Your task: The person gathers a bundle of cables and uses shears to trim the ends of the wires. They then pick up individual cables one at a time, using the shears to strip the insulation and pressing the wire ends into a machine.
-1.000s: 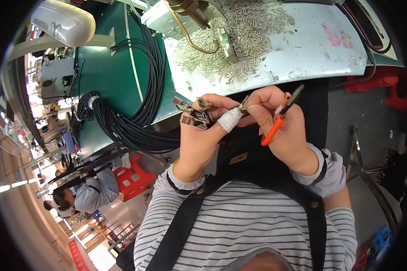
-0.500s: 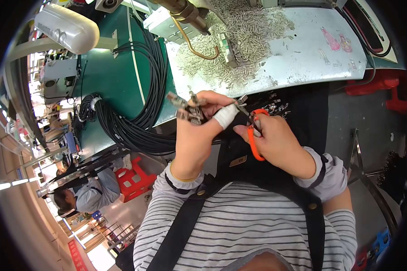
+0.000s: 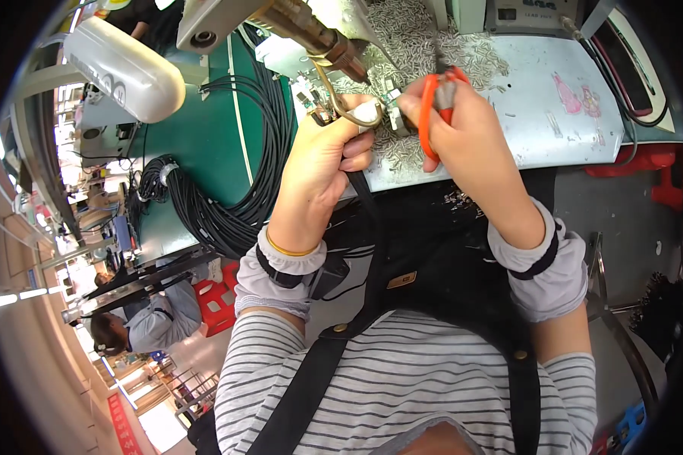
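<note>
My left hand [image 3: 322,155], with white tape on the thumb, is closed around several small metal connectors [image 3: 311,97] that stick out past its fingers. Black cable [image 3: 363,189] hangs below this hand. Orange-handled scissors [image 3: 426,114] are held in my right hand [image 3: 467,136], their dark tip pointing away from me. The right thumb and forefinger reach to a small metal fixture [image 3: 397,117] under a machine head [image 3: 334,53]. Whether they pinch a part there is too small to tell. A curved brass tube [image 3: 334,95] passes over the left fingertips.
Small metal pins [image 3: 410,155] lie heaped over the pale worktop [image 3: 531,136]. Coils of black cable [image 3: 197,205] rest on the green table [image 3: 205,136] at left. A lamp [image 3: 125,68] hangs at upper left. Another person [image 3: 155,322] sits at far left, by a red stool [image 3: 218,299].
Both hands have moved away from my body to the fixture beneath the machine head. The scissors have left the connectors in my left hand and now point away from me.
</note>
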